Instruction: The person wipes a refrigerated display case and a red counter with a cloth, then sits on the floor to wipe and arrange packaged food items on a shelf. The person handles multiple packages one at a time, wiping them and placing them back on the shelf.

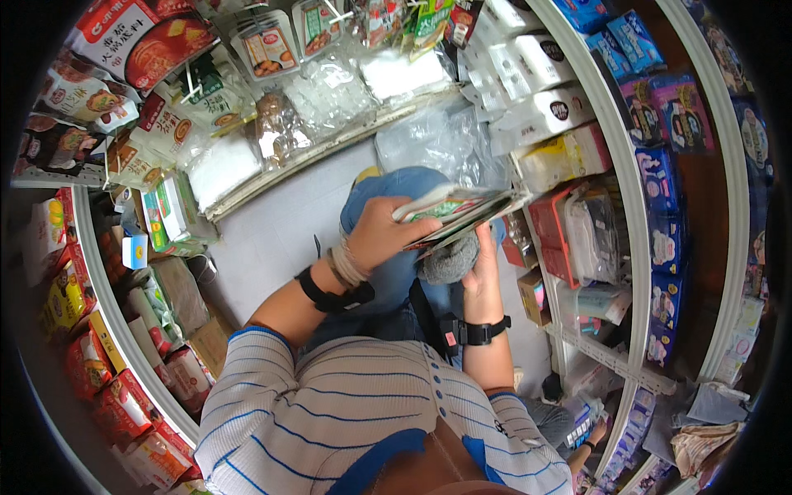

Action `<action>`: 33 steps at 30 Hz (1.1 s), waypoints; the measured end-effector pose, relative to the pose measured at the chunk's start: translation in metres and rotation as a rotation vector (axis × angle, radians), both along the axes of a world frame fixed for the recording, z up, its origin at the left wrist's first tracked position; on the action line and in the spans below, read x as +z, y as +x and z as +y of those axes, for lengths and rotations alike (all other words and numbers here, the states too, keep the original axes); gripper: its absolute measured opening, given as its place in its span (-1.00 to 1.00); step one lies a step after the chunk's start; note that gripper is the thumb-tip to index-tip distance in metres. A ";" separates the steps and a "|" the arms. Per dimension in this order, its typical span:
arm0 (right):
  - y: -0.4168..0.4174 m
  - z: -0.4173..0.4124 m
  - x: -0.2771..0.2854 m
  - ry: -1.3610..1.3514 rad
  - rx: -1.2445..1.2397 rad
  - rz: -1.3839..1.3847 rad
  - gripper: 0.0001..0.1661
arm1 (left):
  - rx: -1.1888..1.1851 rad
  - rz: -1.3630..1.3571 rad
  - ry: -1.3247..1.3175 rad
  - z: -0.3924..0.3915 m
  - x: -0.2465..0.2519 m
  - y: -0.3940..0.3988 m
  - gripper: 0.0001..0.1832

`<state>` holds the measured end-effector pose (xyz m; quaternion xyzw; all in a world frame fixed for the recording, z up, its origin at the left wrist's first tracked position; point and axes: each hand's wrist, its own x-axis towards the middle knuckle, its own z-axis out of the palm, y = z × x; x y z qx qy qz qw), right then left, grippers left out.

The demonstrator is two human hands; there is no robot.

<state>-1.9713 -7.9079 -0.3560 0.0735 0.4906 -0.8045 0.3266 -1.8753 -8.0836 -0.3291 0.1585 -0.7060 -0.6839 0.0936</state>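
My left hand (383,232) grips a stack of flat food packets (442,207), thumb over the near edge. The packets lean together above my knees, their printed faces seen at a slant. A bunched grey cloth (451,260) is in my right hand (484,263), close against the underside of the stack. The right fingers are partly hidden behind cloth and packets. Beyond the stack, a clear plastic bag (433,142) lies by the foot of the shelf.
Hotpot seasoning pouches (213,99) hang ahead above a low shelf edge (334,148). White tissue packs (544,114) fill the right shelving; red packaged goods (93,365) line the left. At lower right, another person's hand (597,431) touches a purple-and-white package (581,414).
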 end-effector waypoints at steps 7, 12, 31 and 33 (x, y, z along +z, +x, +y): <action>-0.018 0.042 -0.032 -0.328 0.045 -0.221 -0.41 | 0.269 0.110 0.601 -0.025 0.026 -0.005 -0.61; -0.016 0.056 -0.036 -0.173 0.060 -0.248 -0.44 | 0.367 0.128 0.778 -0.097 -0.044 -0.033 -0.73; -0.026 0.034 -0.043 0.030 -0.019 -0.280 -0.35 | 0.601 0.271 0.335 -0.220 -0.087 -0.143 -0.65; -0.027 0.036 -0.043 -0.007 0.022 -0.259 -0.35 | 0.595 0.262 0.353 -0.222 -0.089 -0.143 -0.65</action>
